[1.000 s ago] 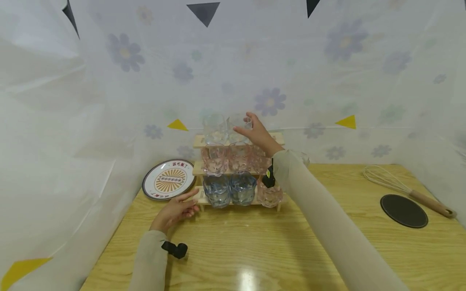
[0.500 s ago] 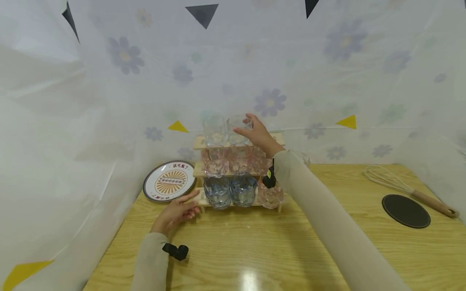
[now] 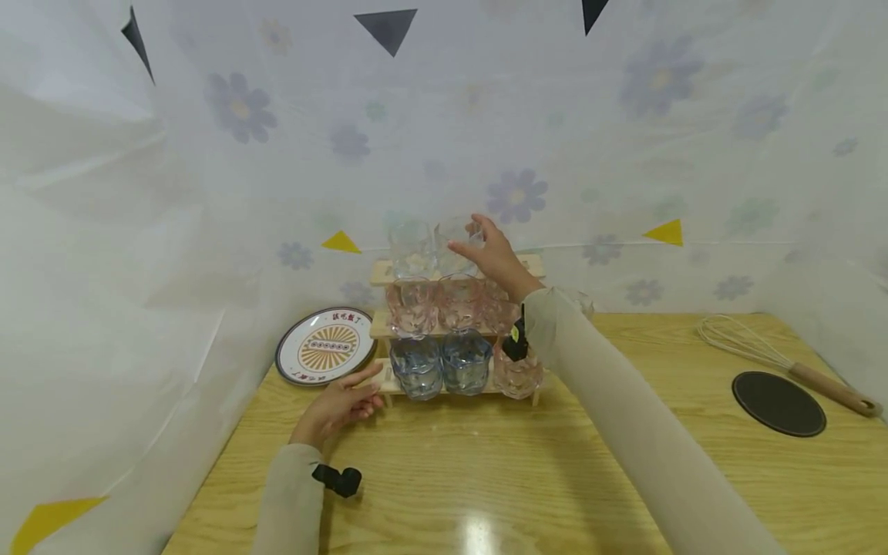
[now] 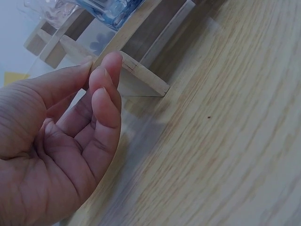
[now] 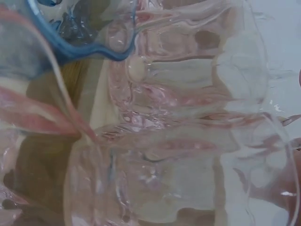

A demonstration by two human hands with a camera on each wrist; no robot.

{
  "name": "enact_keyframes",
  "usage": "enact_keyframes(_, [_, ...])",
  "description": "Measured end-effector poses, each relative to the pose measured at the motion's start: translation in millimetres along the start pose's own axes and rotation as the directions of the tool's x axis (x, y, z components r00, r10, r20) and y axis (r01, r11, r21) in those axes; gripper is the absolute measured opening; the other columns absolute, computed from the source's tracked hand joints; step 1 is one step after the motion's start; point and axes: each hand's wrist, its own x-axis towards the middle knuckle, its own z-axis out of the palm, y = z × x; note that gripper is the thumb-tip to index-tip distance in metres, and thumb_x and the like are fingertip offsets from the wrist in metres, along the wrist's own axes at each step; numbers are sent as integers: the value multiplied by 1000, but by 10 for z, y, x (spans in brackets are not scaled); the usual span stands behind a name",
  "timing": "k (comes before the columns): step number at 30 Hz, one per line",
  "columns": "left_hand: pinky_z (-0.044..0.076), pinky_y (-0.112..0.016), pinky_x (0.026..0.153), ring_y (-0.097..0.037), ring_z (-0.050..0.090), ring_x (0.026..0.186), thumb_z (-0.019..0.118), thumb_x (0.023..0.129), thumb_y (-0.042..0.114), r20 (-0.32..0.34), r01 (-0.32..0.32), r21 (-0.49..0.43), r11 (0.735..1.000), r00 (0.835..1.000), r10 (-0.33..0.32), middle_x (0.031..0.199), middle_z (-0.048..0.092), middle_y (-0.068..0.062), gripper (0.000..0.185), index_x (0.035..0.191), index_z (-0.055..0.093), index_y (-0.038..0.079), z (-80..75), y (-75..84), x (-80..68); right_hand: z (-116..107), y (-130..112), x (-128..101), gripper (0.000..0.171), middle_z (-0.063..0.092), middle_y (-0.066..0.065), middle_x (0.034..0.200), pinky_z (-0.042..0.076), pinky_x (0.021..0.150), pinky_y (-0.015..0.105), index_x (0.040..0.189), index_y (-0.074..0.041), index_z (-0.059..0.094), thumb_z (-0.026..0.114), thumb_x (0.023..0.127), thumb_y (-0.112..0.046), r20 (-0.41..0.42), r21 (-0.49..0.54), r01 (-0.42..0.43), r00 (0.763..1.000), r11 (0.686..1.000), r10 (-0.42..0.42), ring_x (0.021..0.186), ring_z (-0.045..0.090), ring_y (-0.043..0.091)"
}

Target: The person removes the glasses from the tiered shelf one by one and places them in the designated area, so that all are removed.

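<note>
A three-tier wooden rack (image 3: 385,271) bears glasses. On its top tier my right hand (image 3: 496,254) holds a clear glass (image 3: 454,243), thumb and fingers around its right side. Beside it stands another clear glass (image 3: 411,248). Pink glasses (image 3: 411,304) fill the middle tier, partly hidden by my right forearm. Two blue glasses (image 3: 416,368) and a pink glass (image 3: 516,374) stand on the bottom tier. My left hand (image 3: 340,405) pinches the left end of the bottom board (image 4: 129,35) between thumb and fingers. Little of the right hand shows in the right wrist view.
A patterned round plate (image 3: 326,345) leans at the back left, close to the rack. To the right on the wooden table (image 3: 430,478) lie a whisk (image 3: 784,362) and a dark round mat (image 3: 778,404). A floral curtain (image 3: 444,116) hangs behind. Another clear glass shape (image 3: 581,302) peeks past the right sleeve.
Both hands keep their places on the glass and the rack. The whole view has shifted very slightly; nothing else visibly moves.
</note>
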Motion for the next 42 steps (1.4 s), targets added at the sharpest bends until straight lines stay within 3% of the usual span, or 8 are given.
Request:
enact_keyframes(6, [49,-19,58,-7,57,62,60,94,17,-7,5,15,1000,1000,-5,77,69,-4,54,145,41,17,-21,-22,37,-96,-115,-22,85,35,7,146,30,106,51,152,-14,18,65,88,-45,-21,-21,48,999,999,-48,138,23,29])
enact_keyframes(14, [49,-18,58,-7,57,63,60,94,19,2,-10,25,1000,1000,10,76,68,-2,55,146,39,17,-71,-29,59,-298,-202,-52,86,22,7,154,28,107,52,152,-18,19,66,86,-46,-13,-32,40,999,999,-40,141,18,30])
enact_keyframes(20, [49,-18,58,-6,57,63,59,95,20,10,-10,37,999,1000,10,76,68,-1,55,146,38,17,-89,-27,85,-514,-141,-83,84,20,7,155,26,109,52,152,-18,18,66,87,-43,-33,-24,45,998,999,-46,142,16,30])
enact_keyframes(30, [50,-18,60,-7,57,64,58,95,18,9,-7,30,1000,1000,6,77,68,-2,56,147,37,16,-156,-35,111,-922,-47,-207,84,36,9,143,24,109,51,152,-15,19,66,88,-42,-112,-36,44,993,998,-48,141,17,30])
enact_keyframes(34, [49,-18,60,-6,57,65,58,96,20,30,-12,44,999,999,10,78,68,-1,57,148,35,17,-185,-22,107,-1073,8,-266,84,36,11,143,24,109,52,152,-13,18,66,88,-39,-138,-36,21,990,999,-26,141,17,29])
enact_keyframes(42, [49,-18,60,-7,57,65,59,95,21,0,1,57,998,1000,-1,78,68,-1,57,147,37,19,-223,-9,87,-1337,153,-412,87,32,15,145,22,110,52,153,-11,12,63,89,-42,-178,-34,-6,984,999,0,142,13,31])
